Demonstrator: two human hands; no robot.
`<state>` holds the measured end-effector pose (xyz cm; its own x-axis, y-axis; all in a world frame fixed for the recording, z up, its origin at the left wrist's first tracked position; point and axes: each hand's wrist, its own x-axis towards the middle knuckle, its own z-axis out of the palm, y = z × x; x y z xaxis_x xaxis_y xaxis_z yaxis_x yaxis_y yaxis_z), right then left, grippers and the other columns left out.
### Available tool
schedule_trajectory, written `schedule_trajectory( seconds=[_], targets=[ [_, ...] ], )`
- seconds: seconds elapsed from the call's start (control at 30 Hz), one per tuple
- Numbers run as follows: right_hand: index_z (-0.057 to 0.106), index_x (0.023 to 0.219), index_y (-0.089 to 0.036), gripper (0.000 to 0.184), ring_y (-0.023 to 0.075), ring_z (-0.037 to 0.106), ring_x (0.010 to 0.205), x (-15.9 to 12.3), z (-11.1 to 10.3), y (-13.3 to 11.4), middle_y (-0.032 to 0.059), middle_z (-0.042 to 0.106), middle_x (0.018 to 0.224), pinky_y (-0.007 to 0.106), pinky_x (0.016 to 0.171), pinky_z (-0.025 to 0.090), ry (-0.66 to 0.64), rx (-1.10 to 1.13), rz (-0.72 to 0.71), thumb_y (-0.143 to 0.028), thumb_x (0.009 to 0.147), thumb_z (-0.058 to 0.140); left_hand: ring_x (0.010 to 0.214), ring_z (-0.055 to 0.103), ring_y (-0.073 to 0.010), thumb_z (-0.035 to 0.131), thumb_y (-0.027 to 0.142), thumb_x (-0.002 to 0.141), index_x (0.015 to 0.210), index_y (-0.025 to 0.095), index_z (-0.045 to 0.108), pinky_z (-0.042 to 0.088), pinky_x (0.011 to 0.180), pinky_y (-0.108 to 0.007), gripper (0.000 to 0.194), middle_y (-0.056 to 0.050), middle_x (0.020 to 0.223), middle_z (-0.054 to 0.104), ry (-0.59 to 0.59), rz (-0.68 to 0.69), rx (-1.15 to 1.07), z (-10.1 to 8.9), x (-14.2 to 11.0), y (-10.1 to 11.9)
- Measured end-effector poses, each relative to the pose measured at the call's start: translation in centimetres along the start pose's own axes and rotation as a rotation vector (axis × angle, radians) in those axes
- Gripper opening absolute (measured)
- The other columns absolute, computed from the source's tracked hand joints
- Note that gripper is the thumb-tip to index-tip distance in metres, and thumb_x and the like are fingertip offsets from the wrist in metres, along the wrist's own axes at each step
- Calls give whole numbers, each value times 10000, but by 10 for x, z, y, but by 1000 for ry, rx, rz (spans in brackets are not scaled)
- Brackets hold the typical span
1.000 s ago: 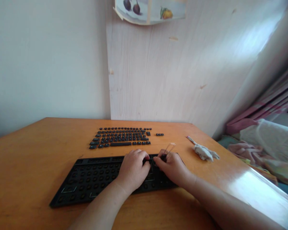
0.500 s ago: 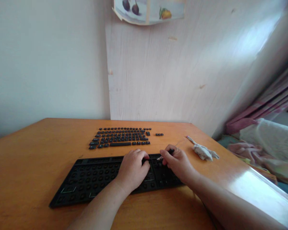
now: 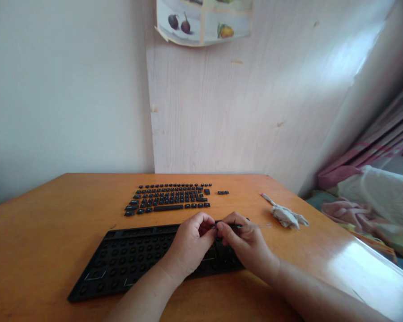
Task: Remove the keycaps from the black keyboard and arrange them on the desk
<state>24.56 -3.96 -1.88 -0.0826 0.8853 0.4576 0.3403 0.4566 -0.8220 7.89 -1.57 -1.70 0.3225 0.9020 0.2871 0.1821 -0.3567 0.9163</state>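
Observation:
The black keyboard (image 3: 134, 243) lies before me with its keycaps off and switches bare. Over its right part, my right hand (image 3: 246, 237) is closed around a wire keycap puller (image 3: 262, 225), whose thin wire loops stick out to the right. My left hand (image 3: 195, 243) is raised slightly above the board, thumb and fingertips pinched together. The fingertips of both hands meet over the keyboard. Whatever small thing is between them is too hidden to name.
Rows of loose black keycaps (image 3: 168, 197) lie behind the keyboard, with a small group of keycaps (image 3: 223, 192) to their right. A whitish crumpled cloth (image 3: 287, 216) with a thin stick-like end rests on the wooden table (image 3: 36, 232) at right. Bedding (image 3: 379, 201) is beyond the table's right edge.
My right hand first drew back right with the keycap puller, then came left to meet my left hand. The wire loops swung from upright to pointing right. My left hand has lifted and shifted slightly right.

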Motion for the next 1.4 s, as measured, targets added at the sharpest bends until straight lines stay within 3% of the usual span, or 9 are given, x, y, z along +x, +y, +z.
schedule_trajectory(
  seconds=[0.23, 0.4, 0.53, 0.9, 1.03, 1.2, 1.4],
  targets=[
    [630, 1107, -219, 237, 138, 653, 723, 2, -2, 2, 40, 692, 899, 239, 596, 510, 43, 20, -38, -359, 934, 548, 788, 620, -161, 595, 120, 743, 944, 178, 556, 497, 737, -291, 213, -25, 834, 644, 19, -59, -82, 1, 1, -2],
    [668, 1035, -226, 167, 147, 633, 775, 7, -14, 2, 44, 669, 887, 271, 713, 504, -88, -387, -249, -243, 908, 562, 830, 639, -176, 614, 141, 748, 1012, 167, 548, 499, 792, -319, 273, -45, 870, 657, 28, -113, -116, -1, 1, 1],
    [647, 1091, -237, 215, 166, 616, 820, 7, -21, -5, 56, 642, 951, 277, 722, 492, -208, -603, -286, -256, 884, 595, 840, 642, -182, 638, 166, 742, 1028, 163, 546, 495, 800, -324, 300, -47, 865, 664, 21, -141, -196, -3, 0, 5],
    [657, 1014, -227, 155, 155, 603, 780, 15, -28, -12, 38, 651, 873, 251, 688, 447, -290, -714, -291, -239, 875, 590, 860, 647, -183, 647, 223, 769, 1105, 163, 514, 486, 814, -318, 366, -61, 906, 677, 10, -160, -219, -3, 0, 5],
    [656, 1028, -231, 179, 147, 608, 747, 39, -44, 5, 28, 660, 869, 248, 679, 440, -237, -743, -188, -306, 889, 571, 853, 642, -180, 618, 272, 793, 1042, 164, 552, 485, 825, -324, 279, -65, 919, 674, 114, -112, -115, -6, 4, -3],
    [669, 1038, -226, 221, 155, 619, 776, 83, -63, 46, 41, 682, 967, 243, 677, 425, -220, -886, -23, -342, 870, 586, 801, 620, -166, 573, 336, 835, 969, 168, 585, 484, 779, -305, 215, -38, 859, 648, 159, -77, -38, -11, 6, -11],
    [686, 1054, -218, 240, 181, 635, 820, 115, -61, 82, 63, 704, 982, 256, 685, 413, -229, -943, 54, -328, 866, 583, 798, 616, -170, 568, 333, 839, 946, 168, 601, 487, 766, -302, 199, -51, 870, 652, 154, -72, -8, -11, 7, -14]
  ],
)
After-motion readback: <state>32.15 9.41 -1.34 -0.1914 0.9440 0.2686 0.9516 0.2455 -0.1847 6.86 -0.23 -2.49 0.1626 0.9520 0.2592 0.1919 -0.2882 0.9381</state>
